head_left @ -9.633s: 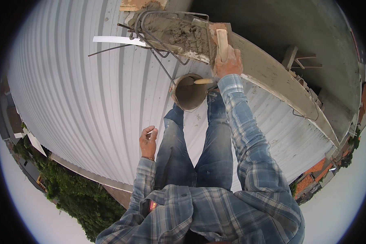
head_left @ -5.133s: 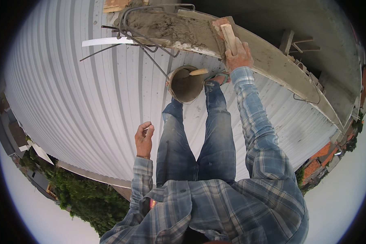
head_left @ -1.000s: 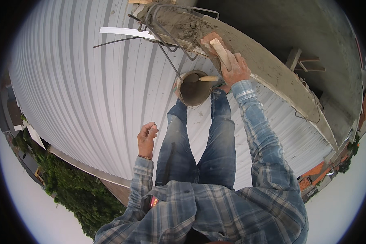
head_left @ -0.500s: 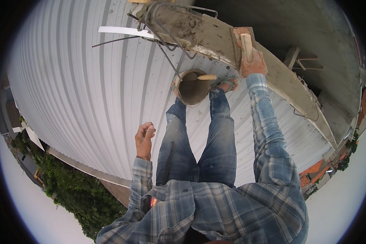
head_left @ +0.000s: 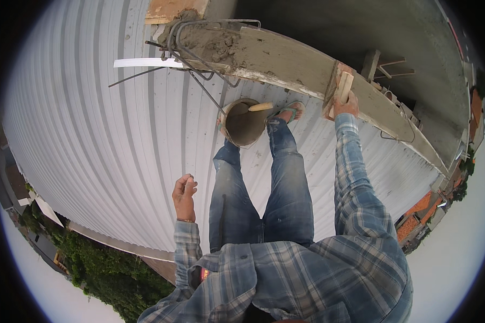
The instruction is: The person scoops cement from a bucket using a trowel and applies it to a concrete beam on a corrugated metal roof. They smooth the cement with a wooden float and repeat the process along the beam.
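Note:
My right hand (head_left: 345,105) is closed round the handle of a wooden plastering float (head_left: 344,86), whose board lies across the wet top of a long concrete ledge (head_left: 285,56). Its fingers are partly hidden by the handle. My left hand (head_left: 184,198) hangs over the metal roof with its fingers curled in toward the thumb, and nothing shows in it. Between my feet stands a bucket (head_left: 246,129), dirty with mortar. A trowel with a pale wooden handle (head_left: 261,107) rests in it, the handle sticking out over the rim.
Ribbed metal roofing (head_left: 118,151) slopes away under my feet. Bent steel bars (head_left: 199,54) jut from the ledge beside heaped mortar (head_left: 218,46). A white strip (head_left: 145,63) lies near them. Beyond the ledge is a deep recess (head_left: 328,27) with a wooden frame (head_left: 393,67).
My right hand has slid the float rightward and slightly nearer along the ledge. The view has shifted, so the bucket and bars appear farther left. My left hand stays curled over the roof.

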A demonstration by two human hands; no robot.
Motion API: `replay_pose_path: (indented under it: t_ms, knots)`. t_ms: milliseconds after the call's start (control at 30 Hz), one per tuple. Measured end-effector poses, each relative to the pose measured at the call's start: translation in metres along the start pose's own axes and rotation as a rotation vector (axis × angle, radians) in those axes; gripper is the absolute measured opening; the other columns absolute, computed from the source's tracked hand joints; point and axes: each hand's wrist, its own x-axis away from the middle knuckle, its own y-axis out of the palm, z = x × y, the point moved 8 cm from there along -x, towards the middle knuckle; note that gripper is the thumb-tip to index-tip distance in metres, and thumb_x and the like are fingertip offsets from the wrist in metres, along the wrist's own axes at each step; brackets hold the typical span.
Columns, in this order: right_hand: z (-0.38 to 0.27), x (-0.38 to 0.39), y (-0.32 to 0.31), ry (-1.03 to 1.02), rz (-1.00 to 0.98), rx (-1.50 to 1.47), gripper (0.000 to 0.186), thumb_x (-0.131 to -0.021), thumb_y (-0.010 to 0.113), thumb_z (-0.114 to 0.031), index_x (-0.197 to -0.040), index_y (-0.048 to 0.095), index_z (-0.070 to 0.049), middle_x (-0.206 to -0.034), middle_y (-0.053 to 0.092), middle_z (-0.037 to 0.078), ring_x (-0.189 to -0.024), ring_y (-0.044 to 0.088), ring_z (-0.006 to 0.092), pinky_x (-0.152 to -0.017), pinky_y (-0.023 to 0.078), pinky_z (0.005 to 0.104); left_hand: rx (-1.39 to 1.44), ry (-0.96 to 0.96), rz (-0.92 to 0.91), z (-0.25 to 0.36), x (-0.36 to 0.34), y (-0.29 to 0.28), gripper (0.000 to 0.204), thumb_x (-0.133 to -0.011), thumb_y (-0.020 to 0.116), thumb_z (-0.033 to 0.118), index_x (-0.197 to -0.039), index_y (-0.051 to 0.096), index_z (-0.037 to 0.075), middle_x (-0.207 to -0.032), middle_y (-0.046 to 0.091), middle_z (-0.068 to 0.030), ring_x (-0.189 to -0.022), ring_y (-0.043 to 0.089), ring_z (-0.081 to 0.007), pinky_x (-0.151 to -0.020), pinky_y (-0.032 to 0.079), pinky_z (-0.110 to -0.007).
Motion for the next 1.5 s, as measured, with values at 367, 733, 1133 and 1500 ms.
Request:
replay_pose_path:
  t_ms: [367, 733, 1133, 1500]
  knots:
    - [-0.161, 0.048, 0.049, -0.13, -0.175, -0.106, 0.042, -0.084, 0.062, -0.03, -0.122, 0.054, -0.014, -0.116, 0.053, 0.01, -0.11, 0.059, 0.0291, -0.094, 0.052, 0.0418, -0.164, 0.088, -0.085, 0.029, -0.005, 0.03, 0.03, -0.097, 0.062, 0.027, -0.118, 0.061, 0.005, -0.113, 0.063, -0.0041, -0.097, 0.06, -0.0146, -0.084, 0.048, -0.029]
    - [0.238, -0.04, -0.048, 0.412, 0.164, -0.093, 0.049, -0.083, 0.071, -0.038, -0.121, 0.064, -0.008, -0.12, 0.064, 0.015, -0.112, 0.061, 0.0318, -0.097, 0.048, 0.0404, -0.351, 0.069, -0.092, 0.053, -0.008, 0.059, 0.034, -0.096, 0.062, 0.03, -0.12, 0.06, 0.005, -0.113, 0.062, -0.0055, -0.097, 0.059, -0.0159, -0.085, 0.047, -0.031]
    - [-0.025, 0.006, 0.02, -0.089, -0.188, -0.233, 0.049, -0.081, 0.068, -0.023, -0.126, 0.054, -0.011, -0.114, 0.05, 0.008, -0.108, 0.057, 0.0278, -0.088, 0.055, 0.0439, -0.551, 0.266, -0.13, 0.114, 0.025, 0.176, 0.031, -0.097, 0.062, 0.027, -0.117, 0.061, 0.004, -0.111, 0.061, -0.0052, -0.098, 0.059, -0.0172, -0.084, 0.047, -0.032]
    - [0.347, -0.08, -0.11, 0.369, 0.162, -0.009, 0.043, -0.086, 0.062, -0.04, -0.119, 0.061, -0.013, -0.116, 0.059, 0.01, -0.109, 0.061, 0.0308, -0.094, 0.051, 0.0421, -0.681, 0.272, -0.208, 0.121, 0.018, 0.216, 0.031, -0.095, 0.065, 0.025, -0.116, 0.062, 0.002, -0.108, 0.064, -0.006, -0.096, 0.061, -0.0178, -0.082, 0.049, -0.033]
